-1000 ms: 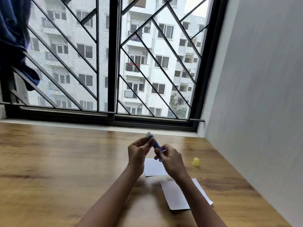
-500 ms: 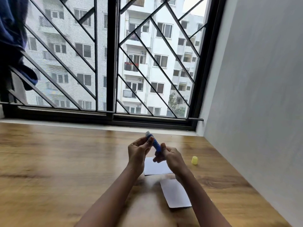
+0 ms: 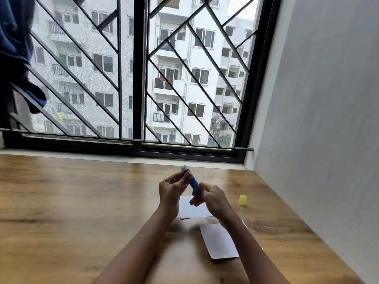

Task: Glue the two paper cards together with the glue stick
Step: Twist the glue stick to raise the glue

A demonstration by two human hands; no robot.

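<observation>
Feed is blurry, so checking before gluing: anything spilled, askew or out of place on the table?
Nothing spilled or damaged. The yellow cap lies loose right of the cards. The nearer card sits skewed against the farther card. Left hand and right hand hold the glue stick above them.

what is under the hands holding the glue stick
A white paper card lies flat on the brown wooden table below the left hand and right hand gripping the blue glue stick; they hide the card's far edge.
</observation>
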